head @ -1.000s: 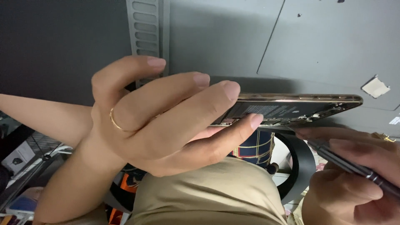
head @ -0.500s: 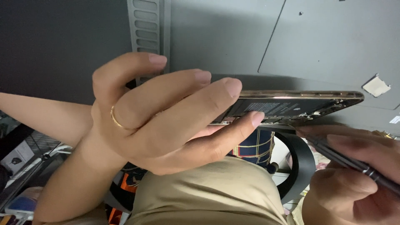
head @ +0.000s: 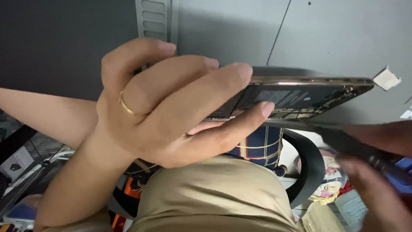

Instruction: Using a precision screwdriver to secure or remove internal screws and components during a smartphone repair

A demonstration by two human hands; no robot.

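A: Left hand, position and state?
B: Centre left of frame. Fingers curled around the phone, gripping its left end; a gold ring sits on one finger

A: Phone location and orientation?
B: Centre to upper right, held edge-on and roughly level, back removed, internal parts exposed on the underside

A: Right hand?
B: Lower right, blurred. It holds a dark tool whose tip lies just under the phone's lower edge

A: Surroundings?
B: Grey panel behind; tan trousers at bottom centre; black chair to their right
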